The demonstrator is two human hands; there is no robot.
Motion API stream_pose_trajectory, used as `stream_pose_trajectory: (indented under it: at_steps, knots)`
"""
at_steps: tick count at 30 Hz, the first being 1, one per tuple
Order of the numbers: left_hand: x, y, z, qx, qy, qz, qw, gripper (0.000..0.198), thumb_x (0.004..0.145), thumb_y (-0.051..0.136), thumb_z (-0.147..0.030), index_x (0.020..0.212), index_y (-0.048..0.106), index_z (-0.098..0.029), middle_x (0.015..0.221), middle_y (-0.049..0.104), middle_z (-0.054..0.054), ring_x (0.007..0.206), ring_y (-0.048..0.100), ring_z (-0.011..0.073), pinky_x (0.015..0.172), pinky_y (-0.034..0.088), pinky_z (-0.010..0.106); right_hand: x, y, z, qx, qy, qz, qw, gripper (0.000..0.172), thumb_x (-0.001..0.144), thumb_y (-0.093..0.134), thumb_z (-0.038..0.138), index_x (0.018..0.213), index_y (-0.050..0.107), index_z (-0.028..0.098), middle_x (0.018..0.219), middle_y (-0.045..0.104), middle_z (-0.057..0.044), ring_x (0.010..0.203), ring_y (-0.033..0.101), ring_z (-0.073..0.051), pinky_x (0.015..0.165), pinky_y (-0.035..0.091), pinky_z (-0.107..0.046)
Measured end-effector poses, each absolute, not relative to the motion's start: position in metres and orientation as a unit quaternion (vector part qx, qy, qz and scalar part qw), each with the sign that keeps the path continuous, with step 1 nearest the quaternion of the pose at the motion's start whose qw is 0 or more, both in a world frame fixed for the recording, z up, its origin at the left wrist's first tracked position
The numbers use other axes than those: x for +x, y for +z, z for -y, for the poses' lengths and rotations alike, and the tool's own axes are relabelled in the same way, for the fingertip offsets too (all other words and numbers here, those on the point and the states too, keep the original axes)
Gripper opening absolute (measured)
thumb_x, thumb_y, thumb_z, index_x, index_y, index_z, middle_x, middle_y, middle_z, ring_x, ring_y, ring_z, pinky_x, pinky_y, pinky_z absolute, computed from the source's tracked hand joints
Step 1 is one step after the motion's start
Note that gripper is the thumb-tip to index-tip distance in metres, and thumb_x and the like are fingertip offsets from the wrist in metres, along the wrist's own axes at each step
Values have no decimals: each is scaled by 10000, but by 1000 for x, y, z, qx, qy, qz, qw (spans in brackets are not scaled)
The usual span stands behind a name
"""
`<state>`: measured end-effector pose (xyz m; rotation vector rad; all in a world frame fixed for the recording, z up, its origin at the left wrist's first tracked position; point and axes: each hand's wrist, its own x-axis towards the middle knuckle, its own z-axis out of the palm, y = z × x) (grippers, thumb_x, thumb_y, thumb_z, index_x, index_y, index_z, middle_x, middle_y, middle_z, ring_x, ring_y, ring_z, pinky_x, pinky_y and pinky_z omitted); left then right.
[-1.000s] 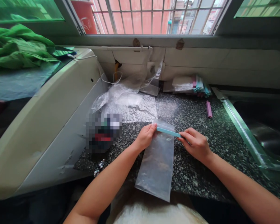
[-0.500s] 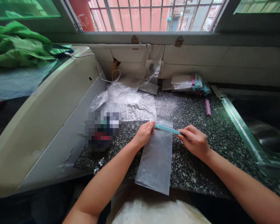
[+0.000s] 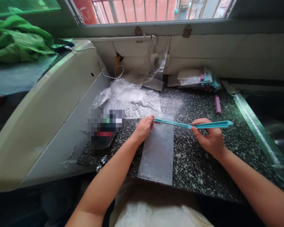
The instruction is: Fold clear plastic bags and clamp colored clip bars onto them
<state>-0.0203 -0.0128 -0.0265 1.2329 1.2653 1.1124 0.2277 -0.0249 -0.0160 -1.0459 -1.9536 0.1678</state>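
Observation:
A light-blue bag sealing clip (image 3: 171, 122) is unfolded into a long strip across the top of a clear plastic bag (image 3: 158, 151). My left hand (image 3: 144, 127) pinches the clip's left end together with the bag's upper left edge. My right hand (image 3: 209, 135) grips the clip near its hinge, and the other arm of the clip sticks out to the right past the fingers. The bag lies flat and looks empty, its lower edge near the counter's front edge. To the right on the counter rests a purple bag clip (image 3: 218, 104).
Bags with blue and purple clips (image 3: 191, 78) are piled by the wall. Crumpled clear plastic (image 3: 137, 97) lies behind my left hand, beside a blurred-out object (image 3: 106, 129). A sink (image 3: 255, 126) is at right, a white appliance (image 3: 61, 104) at left.
The blue clip, folded shut half a second ago, is now opened out into two arms. My right hand has moved a little to the right; the whole view has shifted slightly.

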Motion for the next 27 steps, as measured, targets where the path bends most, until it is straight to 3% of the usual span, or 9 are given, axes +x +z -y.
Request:
stream_pose_trajectory:
  at_steps: [15,22,27]
  knots:
    - [-20,-26,10,461,488,-544,503,368,740,535,-489,552,530,-173,514,455,-23,537,391,115,527,315,231,225,-25,22,-476,197,710,479,122,776,581,280,836,610,178,738,647,-16,555,573,-100,526,493,-228]
    - [-20,-25,11,410,511,-546,523,281,741,578,-420,632,579,-161,597,525,-23,557,428,99,565,352,217,227,-30,17,-469,250,689,492,168,751,621,339,815,607,185,714,636,-6,601,585,-112,568,518,-251]
    - [-20,-27,10,415,500,-548,527,304,765,560,-432,629,573,-160,572,506,-26,525,423,95,540,342,219,230,-30,16,-461,184,734,464,154,783,584,327,844,625,192,805,651,-29,689,592,-133,639,519,-285]
